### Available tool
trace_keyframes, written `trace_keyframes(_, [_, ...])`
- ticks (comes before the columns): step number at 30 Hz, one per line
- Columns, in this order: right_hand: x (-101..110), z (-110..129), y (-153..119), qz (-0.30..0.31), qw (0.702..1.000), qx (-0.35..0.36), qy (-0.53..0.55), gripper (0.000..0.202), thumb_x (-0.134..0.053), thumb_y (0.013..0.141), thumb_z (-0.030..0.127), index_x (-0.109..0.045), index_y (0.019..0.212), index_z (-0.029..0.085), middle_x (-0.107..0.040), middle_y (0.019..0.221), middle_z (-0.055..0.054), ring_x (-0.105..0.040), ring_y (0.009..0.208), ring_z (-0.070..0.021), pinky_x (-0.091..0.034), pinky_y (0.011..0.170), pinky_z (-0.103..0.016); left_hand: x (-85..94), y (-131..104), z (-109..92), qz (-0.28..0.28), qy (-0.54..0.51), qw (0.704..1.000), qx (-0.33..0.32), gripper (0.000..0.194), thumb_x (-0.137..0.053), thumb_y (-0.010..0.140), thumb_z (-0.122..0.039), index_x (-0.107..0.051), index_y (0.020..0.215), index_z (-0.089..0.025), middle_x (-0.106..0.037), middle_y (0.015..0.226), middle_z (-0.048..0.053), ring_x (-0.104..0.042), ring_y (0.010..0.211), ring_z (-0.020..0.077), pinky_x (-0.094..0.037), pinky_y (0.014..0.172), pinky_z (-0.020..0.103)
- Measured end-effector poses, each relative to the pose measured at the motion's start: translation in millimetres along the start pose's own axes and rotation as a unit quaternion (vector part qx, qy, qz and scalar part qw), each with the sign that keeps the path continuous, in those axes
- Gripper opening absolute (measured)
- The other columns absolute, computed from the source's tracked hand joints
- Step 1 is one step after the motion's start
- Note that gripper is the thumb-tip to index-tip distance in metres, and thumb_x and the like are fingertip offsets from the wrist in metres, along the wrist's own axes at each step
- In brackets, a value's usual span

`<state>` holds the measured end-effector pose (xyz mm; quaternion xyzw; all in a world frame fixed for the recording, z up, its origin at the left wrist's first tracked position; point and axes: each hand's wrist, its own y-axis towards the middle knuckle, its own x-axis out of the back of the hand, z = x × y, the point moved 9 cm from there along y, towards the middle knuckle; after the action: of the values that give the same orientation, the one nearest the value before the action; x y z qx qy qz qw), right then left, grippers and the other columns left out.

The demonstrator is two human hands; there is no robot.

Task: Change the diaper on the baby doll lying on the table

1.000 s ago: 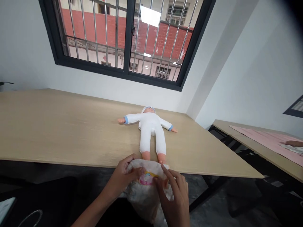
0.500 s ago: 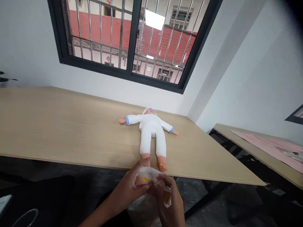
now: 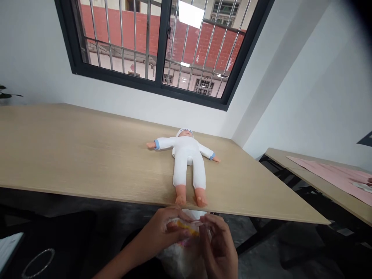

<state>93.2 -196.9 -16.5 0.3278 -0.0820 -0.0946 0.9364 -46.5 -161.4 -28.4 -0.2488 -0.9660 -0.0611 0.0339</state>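
A clear plastic bag (image 3: 177,255) with orange, yellow and pink contents hangs just in front of the table's near edge. My left hand (image 3: 167,230) is closed on its left side, thumb lying over the coloured part. On the bag's right side, my right hand (image 3: 217,242) pinches the plastic with bent fingers. What exactly is inside the bag cannot be made out. Beyond my hands a baby doll (image 3: 188,155) in a white suit with blue cuffs lies on its back on the wooden table (image 3: 87,155), its bare feet near the front edge.
A barred window (image 3: 157,46) is set in the wall behind the table. To the right, a second table (image 3: 276,155) bears a pink cloth (image 3: 325,170). At lower left, a silvery ring (image 3: 37,263) and a white flat item (image 3: 10,248) lie on a black surface.
My right hand has shifted a little right, and my left hand's fingers have folded down over the bag. More of the yellow part shows. The doll stays in place while the view tilts slightly.
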Motion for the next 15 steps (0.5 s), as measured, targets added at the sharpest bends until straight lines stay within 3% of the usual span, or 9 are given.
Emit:
trace_keyframes(7, [-11,5,-1,0.053,0.998,0.015,0.008,0.033,-0.055,0.08,0.01,-0.053,0.11,0.025,-0.055,0.098,-0.006,-0.062,0.082,-0.0156,-0.054,0.069,-0.026,-4.3,-3,-7,-0.009,0.022,1.0,0.002,0.024,-0.062,0.076,-0.04,-0.063,0.075,-0.015,-0.055,0.082,0.001,-0.054,0.076,0.0122,-0.043,0.068,0.021])
trace_keyframes(12, [-6,5,-3,0.024,1.0,0.009,0.012,0.032,-0.058,0.078,0.009,-0.054,0.107,0.024,-0.053,0.1,-0.007,-0.061,0.084,-0.0166,-0.054,0.067,-0.025,-5.3,-5,-9,-0.014,-0.071,0.997,0.012,0.024,-0.058,0.079,-0.037,-0.048,0.072,-0.016,-0.048,0.062,-0.004,-0.046,0.056,0.0082,-0.039,0.057,0.02])
trace_keyframes(15, [-5,7,-3,0.016,1.0,0.01,-0.002,0.03,-0.058,0.078,0.01,-0.056,0.105,0.023,-0.054,0.098,-0.008,-0.06,0.086,-0.0173,-0.053,0.07,-0.027,-0.7,-7,-5,-0.038,-0.071,0.996,0.024,0.025,-0.058,0.078,-0.038,-0.046,0.073,-0.016,-0.041,0.056,-0.007,-0.038,0.049,0.0062,-0.033,0.048,0.018])
